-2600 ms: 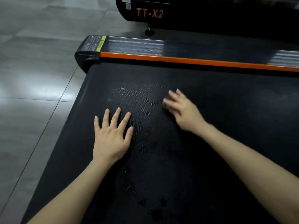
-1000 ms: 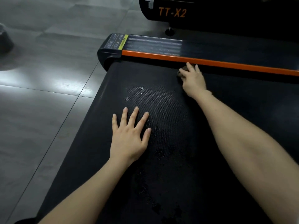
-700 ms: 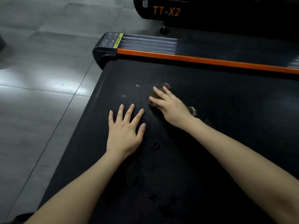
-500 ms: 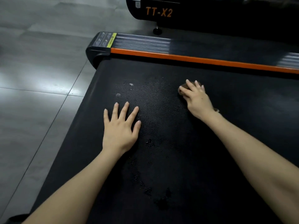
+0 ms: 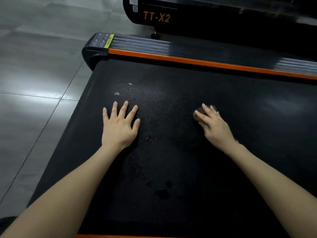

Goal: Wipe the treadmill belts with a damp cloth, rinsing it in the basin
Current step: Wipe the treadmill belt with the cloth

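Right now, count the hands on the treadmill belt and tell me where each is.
2. The left hand lies flat, fingers spread, near the left edge of the belt; the right hand is further right, pressing a cloth onto the belt.

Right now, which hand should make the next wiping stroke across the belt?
Right. The right hand presses the cloth onto the belt; the left hand lies flat, holding nothing.

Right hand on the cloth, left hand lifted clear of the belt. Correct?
Not quite. The head view shows the left hand resting flat on the belt, fingers spread. The right hand does press the cloth.
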`<action>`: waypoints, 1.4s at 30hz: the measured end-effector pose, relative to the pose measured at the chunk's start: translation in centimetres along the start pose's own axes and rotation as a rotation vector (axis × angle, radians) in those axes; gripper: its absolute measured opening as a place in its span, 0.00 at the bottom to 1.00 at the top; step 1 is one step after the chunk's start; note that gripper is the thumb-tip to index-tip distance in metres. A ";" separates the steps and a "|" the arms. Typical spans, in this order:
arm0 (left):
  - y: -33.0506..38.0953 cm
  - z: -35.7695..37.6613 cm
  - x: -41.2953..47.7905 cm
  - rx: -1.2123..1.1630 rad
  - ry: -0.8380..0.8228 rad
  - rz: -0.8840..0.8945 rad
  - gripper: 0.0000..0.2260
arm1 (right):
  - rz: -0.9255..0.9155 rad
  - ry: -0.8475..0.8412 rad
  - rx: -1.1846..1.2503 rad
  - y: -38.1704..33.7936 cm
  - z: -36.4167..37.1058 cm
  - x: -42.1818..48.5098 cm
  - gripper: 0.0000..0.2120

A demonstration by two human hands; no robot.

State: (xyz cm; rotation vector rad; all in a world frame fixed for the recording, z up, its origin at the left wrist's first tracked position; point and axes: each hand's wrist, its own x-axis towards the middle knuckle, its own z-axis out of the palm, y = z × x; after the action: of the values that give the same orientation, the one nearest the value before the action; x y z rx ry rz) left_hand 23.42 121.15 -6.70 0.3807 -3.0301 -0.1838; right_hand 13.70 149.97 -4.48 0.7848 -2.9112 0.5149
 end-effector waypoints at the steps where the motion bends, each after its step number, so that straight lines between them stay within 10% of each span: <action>1: 0.1 0.0 0.1 -0.004 -0.001 0.000 0.25 | 0.083 0.021 0.003 -0.3 0.2 0.2 0.18; 11: -0.9 -1.4 0.1 -0.184 -0.006 0.033 0.23 | -0.375 -0.189 0.084 -8.2 1.2 -10.4 0.26; 18: -3.9 -2.0 -6.1 -0.084 -0.015 0.031 0.29 | 0.200 -0.002 0.056 -3.3 -1.9 -12.1 0.21; 24: -6.2 -1.6 -8.7 0.012 -0.060 0.010 0.27 | -0.324 -0.165 0.176 -14.8 3.5 -12.7 0.23; 31: -6.1 -1.5 -9.0 -0.009 -0.037 0.015 0.23 | -0.479 -0.391 0.133 -5.9 -2.1 -15.9 0.26; 38: -6.0 -1.5 -8.8 0.029 -0.057 -0.005 0.24 | -0.047 -0.068 0.139 -9.8 2.2 -4.8 0.20; 42: -6.2 -1.5 -8.8 0.009 -0.027 -0.002 0.31 | -0.295 -0.051 0.089 -15.0 5.6 -4.5 0.18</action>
State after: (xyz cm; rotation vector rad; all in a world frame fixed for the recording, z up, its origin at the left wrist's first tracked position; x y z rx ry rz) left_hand 33.56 117.22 -6.56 0.3853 -3.0578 -0.1769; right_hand 25.14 137.97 -6.03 1.2302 -2.7597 0.6031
